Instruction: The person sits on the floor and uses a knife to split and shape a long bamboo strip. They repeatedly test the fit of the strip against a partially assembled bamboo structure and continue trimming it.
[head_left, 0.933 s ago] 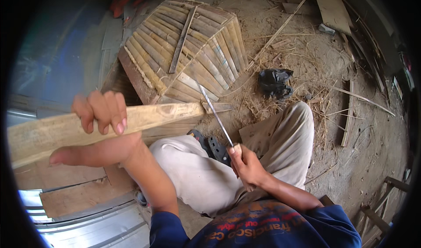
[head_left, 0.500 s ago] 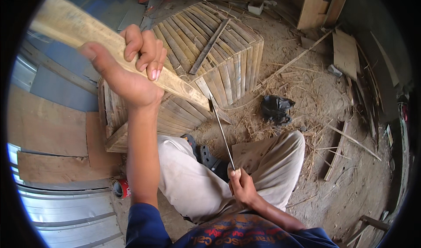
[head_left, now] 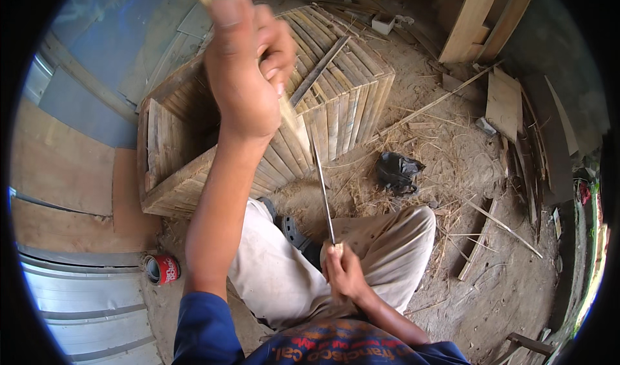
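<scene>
Raised at the upper middle, my left hand is closed round a pale wooden slat, which is partly hidden by the hand and blurred. Its upper end runs past my thumb, and its lower end points toward the tip of a long-bladed knife. Between my knees, my right hand grips the light handle of this knife, its thin blade slanting up and away, seen nearly edge-on. Whether blade and slat touch, I cannot tell. Beyond them stands a slatted bamboo structure with a loose dark strip across its top.
On the dirt floor right of centre lie a black plastic bag, scattered shavings and a wood strip. A red can stands at the left near metal sheeting. Boards lean at the back right.
My left hand has moved right and swung the slat steeper. The knife and right hand have shifted slightly left, and more of the bamboo structure's hollow left side shows.
</scene>
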The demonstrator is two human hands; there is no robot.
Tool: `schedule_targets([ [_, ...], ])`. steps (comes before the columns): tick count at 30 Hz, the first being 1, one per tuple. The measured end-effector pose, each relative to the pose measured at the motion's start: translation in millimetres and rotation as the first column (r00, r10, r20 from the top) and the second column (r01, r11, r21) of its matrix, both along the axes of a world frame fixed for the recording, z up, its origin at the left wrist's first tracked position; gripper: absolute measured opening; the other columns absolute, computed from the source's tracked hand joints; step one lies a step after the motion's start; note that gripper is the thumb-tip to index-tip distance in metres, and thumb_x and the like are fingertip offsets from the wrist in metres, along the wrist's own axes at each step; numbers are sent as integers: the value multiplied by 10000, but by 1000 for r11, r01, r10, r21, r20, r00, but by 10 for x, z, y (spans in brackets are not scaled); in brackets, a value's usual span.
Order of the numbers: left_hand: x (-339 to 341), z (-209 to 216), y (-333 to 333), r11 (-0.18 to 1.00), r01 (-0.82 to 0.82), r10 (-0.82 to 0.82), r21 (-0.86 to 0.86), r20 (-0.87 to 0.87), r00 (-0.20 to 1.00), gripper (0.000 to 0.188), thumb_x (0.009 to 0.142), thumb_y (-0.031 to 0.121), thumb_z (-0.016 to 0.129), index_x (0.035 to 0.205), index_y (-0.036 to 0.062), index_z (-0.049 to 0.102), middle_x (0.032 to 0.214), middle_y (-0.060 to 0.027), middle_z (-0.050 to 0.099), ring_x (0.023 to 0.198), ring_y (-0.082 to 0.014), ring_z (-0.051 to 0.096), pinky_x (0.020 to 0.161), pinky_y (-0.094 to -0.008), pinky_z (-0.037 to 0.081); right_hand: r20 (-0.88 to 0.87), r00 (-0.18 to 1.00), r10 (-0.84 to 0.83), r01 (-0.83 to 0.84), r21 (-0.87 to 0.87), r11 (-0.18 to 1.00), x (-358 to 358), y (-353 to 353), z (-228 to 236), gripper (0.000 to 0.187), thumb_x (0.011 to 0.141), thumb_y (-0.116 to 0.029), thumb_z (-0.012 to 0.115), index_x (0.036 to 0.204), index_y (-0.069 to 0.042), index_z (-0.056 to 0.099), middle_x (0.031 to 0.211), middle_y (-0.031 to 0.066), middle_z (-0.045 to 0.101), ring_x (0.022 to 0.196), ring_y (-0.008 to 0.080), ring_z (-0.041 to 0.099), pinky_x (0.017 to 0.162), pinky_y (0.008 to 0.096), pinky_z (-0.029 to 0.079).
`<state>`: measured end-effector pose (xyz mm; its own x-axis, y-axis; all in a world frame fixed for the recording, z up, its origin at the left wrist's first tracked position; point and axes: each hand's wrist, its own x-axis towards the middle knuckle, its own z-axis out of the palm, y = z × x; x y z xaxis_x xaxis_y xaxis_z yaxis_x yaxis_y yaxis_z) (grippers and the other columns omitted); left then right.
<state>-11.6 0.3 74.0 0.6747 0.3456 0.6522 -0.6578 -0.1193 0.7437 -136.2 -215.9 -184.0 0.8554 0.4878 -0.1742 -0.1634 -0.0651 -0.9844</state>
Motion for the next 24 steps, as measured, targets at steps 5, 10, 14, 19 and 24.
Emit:
schedule_targets([
  [5,-13,-66,74,996,78,-75,-52,52,996,661,920,769,313,645,168,319,485,41,286,378,-73,226,382,-209,199,-373,927,-52,17,-96,995,-29,-232,-53,430,1045,-428,446,963,-8,480,606,24,517,478,100,505,435,277,418],
  [10,-148,-180,163,992,106,-100,-73,69,993,613,943,723,344,708,157,351,533,30,318,412,-75,264,398,-194,236,-52,999,4,6,176,984,138,-322,246,332,1031,-305,490,1084,23,501,648,21,555,561,96,542,517,275,449],
  [14,-212,-457,54,991,68,-56,-119,108,993,628,913,763,382,726,165,343,528,43,322,398,-62,265,387,-204,232,106,992,71,-79,73,994,275,-27,202,368,999,-318,539,1078,36,477,664,83,603,591,158,601,558,322,479],
  [19,-641,-664,96,942,276,-233,-191,219,947,597,905,734,451,783,153,386,606,10,397,471,-93,365,478,-219,315,-45,971,235,-239,-138,961,321,200,201,366,989,-345,553,1057,8,490,615,138,575,514,231,603,516,377,476],
  [24,-1188,-745,20,985,144,-129,-96,148,981,579,903,699,485,800,136,393,634,-11,419,496,-128,406,527,-263,350,260,904,339,-355,16,935,207,263,265,346,944,-296,621,1044,11,499,631,179,583,603,348,673,546,411,501],
])
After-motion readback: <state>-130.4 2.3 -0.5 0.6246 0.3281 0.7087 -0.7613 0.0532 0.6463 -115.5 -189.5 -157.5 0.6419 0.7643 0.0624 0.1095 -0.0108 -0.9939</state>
